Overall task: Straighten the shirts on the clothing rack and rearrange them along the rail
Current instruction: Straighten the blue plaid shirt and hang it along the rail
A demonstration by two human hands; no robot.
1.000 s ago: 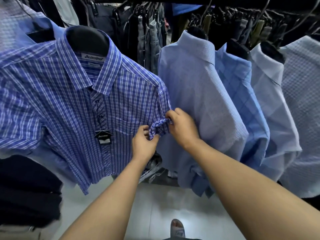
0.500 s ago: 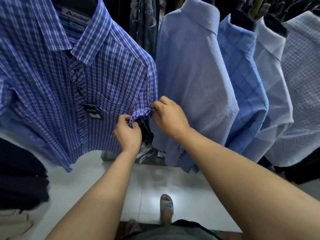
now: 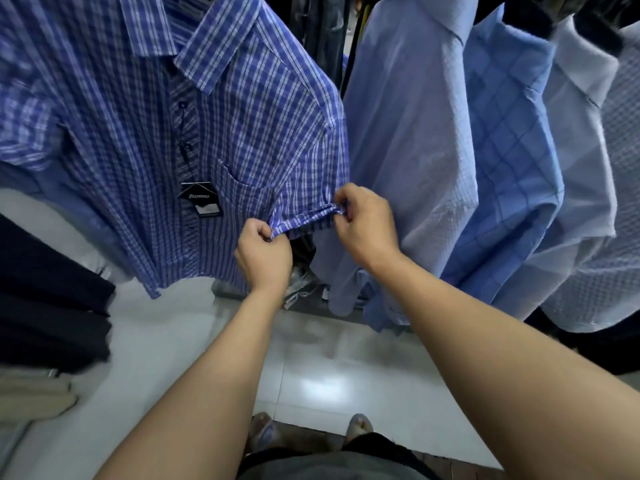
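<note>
At the sleeve hem (image 3: 304,218) of the plaid shirt (image 3: 138,116), hanging just left of the pale shirts (image 3: 415,150), your left hand (image 3: 265,254) and right hand (image 3: 367,223) each pinch one end. Pull too strongly and the shirt could hang crooked.

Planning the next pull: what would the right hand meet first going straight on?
The right hand would likely run into the plaid shirt's sleeve, whose hem it pinches; depth beyond is unclear.

Both my forearms are bare right up to the left hand (image 3: 265,258) and right hand (image 3: 367,226). At six o'clock I see a grey garment (image 3: 311,469) at my waist and open-toed sandals (image 3: 265,433) on my feet.
</note>
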